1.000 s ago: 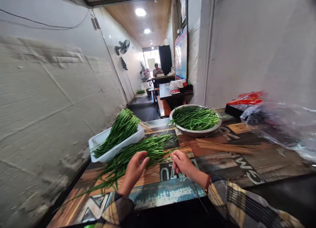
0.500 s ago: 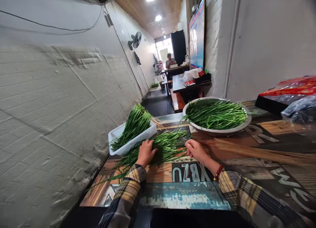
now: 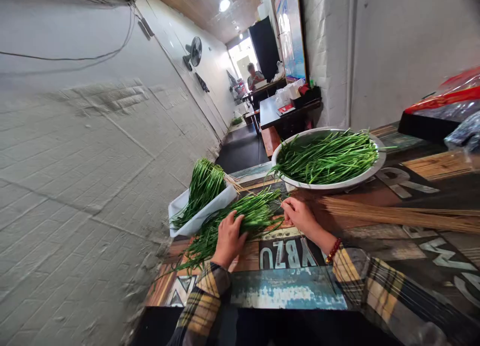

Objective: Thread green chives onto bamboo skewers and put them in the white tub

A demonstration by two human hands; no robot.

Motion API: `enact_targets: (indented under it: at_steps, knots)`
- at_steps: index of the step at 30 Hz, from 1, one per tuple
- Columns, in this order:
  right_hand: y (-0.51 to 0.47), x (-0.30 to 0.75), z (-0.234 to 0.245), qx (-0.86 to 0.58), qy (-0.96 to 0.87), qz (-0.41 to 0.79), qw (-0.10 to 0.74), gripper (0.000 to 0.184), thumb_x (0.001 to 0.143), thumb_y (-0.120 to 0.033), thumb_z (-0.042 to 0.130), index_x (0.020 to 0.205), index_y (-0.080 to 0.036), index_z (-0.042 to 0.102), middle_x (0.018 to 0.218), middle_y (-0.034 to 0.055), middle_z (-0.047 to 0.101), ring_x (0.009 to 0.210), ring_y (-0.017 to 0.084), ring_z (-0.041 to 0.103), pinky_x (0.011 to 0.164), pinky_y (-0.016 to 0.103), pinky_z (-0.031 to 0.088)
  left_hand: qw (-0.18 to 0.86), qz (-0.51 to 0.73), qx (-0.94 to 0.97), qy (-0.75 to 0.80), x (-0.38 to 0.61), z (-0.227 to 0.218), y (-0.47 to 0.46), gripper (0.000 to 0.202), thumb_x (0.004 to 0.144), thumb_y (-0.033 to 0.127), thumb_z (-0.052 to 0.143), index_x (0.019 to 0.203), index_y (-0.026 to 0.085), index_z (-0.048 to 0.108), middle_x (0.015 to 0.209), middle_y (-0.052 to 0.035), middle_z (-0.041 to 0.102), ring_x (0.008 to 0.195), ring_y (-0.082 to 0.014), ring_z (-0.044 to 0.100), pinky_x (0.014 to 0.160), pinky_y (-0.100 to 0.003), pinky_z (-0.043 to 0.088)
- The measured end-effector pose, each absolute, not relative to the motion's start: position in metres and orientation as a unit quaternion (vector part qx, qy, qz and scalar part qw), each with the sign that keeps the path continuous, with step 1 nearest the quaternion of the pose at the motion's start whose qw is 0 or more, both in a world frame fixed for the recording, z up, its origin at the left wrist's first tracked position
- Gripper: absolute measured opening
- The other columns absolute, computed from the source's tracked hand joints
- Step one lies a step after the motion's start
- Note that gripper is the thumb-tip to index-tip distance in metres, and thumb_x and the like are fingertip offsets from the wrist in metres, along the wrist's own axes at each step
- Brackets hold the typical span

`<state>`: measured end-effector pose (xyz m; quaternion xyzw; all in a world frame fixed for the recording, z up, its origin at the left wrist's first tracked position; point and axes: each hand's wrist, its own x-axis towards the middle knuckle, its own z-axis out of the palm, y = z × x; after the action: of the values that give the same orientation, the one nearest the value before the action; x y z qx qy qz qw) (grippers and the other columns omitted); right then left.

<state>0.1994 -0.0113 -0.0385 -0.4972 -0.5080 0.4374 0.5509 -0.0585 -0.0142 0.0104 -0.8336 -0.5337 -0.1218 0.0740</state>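
A loose pile of green garlic chives [image 3: 258, 206] lies across the table. My left hand [image 3: 229, 238] rests on its near side, thumb and fingers apart. To the right of the pile's cut ends, my right hand [image 3: 300, 217] is closed in a pinch, apparently on a thin bamboo skewer, mostly hidden by the fingers. Behind my left hand, a white plastic tray [image 3: 178, 206] holds chives threaded on skewers [image 3: 206, 183], their bare ends sticking out to the right. A metal basin [image 3: 379, 168] full of loose chives [image 3: 330, 158] stands beyond my right hand.
A bundle of bamboo skewers [image 3: 382, 213] lies at the right of the patterned table [image 3: 285, 288]. Red and clear plastic packaging [image 3: 446, 96] sits at the far right. A white brick wall [image 3: 75, 186] borders the left. Farther back, a person [image 3: 255, 76] sits at another table.
My left hand has shifted slightly right over the chives, its fingers more spread. The right hand stays pinched near the cut ends. The camera view has tilted.
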Motion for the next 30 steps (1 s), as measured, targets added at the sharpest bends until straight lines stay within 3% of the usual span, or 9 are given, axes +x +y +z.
enact_targets:
  at_steps: [6, 10, 13, 16, 20, 23, 26, 30]
  knots:
    - [-0.011, 0.204, -0.037, -0.504, -0.493, 0.429, 0.565, 0.022, 0.083, -0.038, 0.046, 0.074, -0.020, 0.055, 0.049, -0.0046, 0.054, 0.039, 0.011, 0.048, 0.040, 0.021, 0.034, 0.025, -0.091, -0.853, -0.514, -0.081, 0.000, -0.029, 0.067, 0.075, 0.021, 0.061, 0.139, 0.018, 0.038, 0.147, -0.0157, 0.037, 0.134, -0.0294, 0.039, 0.110, -0.046, 0.034]
    - [-0.010, 0.205, -0.038, -0.507, -0.489, 0.427, 0.566, 0.022, 0.082, -0.038, 0.047, 0.073, -0.020, 0.055, 0.049, -0.0044, 0.054, 0.039, 0.011, 0.048, 0.040, 0.022, 0.035, 0.045, 0.007, -0.836, -0.548, -0.080, 0.010, -0.019, 0.079, 0.070, 0.017, 0.059, 0.143, 0.018, 0.030, 0.151, -0.0148, 0.031, 0.137, -0.0298, 0.034, 0.110, -0.047, 0.030]
    - [-0.011, 0.205, -0.037, -0.505, -0.491, 0.424, 0.569, 0.020, 0.081, -0.037, 0.048, 0.072, -0.020, 0.055, 0.049, -0.0042, 0.054, 0.040, 0.011, 0.048, 0.041, 0.021, 0.035, 0.063, 0.049, -0.819, -0.568, -0.075, 0.008, -0.013, 0.074, 0.070, 0.018, 0.058, 0.141, 0.018, 0.035, 0.140, -0.0136, 0.045, 0.127, -0.0270, 0.044, 0.105, -0.042, 0.035]
    - [-0.011, 0.204, -0.036, -0.502, -0.492, 0.422, 0.573, 0.020, 0.081, -0.036, 0.047, 0.072, -0.020, 0.055, 0.047, -0.0043, 0.054, 0.039, 0.011, 0.048, 0.040, 0.021, 0.035, 0.091, 0.047, -0.810, -0.578, -0.069, 0.002, -0.011, 0.056, 0.074, 0.017, 0.055, 0.129, 0.018, 0.047, 0.118, -0.0111, 0.056, 0.111, -0.0255, 0.052, 0.094, -0.038, 0.040]
    - [-0.010, 0.202, -0.036, -0.498, -0.488, 0.421, 0.580, 0.021, 0.081, -0.037, 0.046, 0.073, -0.020, 0.055, 0.047, -0.0049, 0.053, 0.035, 0.011, 0.047, 0.039, 0.021, 0.035, 0.143, 0.028, -0.787, -0.599, -0.064, 0.005, -0.006, 0.040, 0.075, 0.012, 0.051, 0.114, 0.019, 0.054, 0.109, -0.0093, 0.055, 0.105, -0.0255, 0.051, 0.087, -0.036, 0.041]
    - [-0.010, 0.202, -0.036, -0.495, -0.486, 0.421, 0.584, 0.021, 0.081, -0.038, 0.046, 0.074, -0.020, 0.055, 0.046, -0.0053, 0.053, 0.035, 0.011, 0.046, 0.037, 0.021, 0.034, 0.178, 0.004, -0.759, -0.627, -0.062, 0.014, 0.002, 0.036, 0.078, 0.012, 0.048, 0.113, 0.016, 0.053, 0.108, -0.0119, 0.053, 0.103, -0.0275, 0.051, 0.084, -0.038, 0.041]
    - [-0.010, 0.202, -0.036, -0.492, -0.483, 0.427, 0.585, 0.022, 0.081, -0.038, 0.045, 0.076, -0.020, 0.055, 0.047, -0.0052, 0.053, 0.036, 0.011, 0.047, 0.037, 0.021, 0.035, 0.197, -0.014, -0.735, -0.649, -0.060, 0.018, 0.009, 0.038, 0.082, 0.014, 0.046, 0.119, 0.014, 0.049, 0.111, -0.0153, 0.051, 0.104, -0.0298, 0.050, 0.085, -0.042, 0.041]
    - [-0.011, 0.202, -0.036, -0.492, -0.479, 0.434, 0.582, 0.021, 0.081, -0.039, 0.046, 0.076, -0.020, 0.054, 0.047, -0.0052, 0.053, 0.035, 0.011, 0.046, 0.037, 0.020, 0.034, 0.176, -0.004, -0.750, -0.638, -0.060, 0.011, 0.004, 0.058, 0.075, 0.015, 0.054, 0.131, 0.015, 0.043, 0.117, -0.0140, 0.052, 0.108, -0.0291, 0.052, 0.093, -0.043, 0.040]
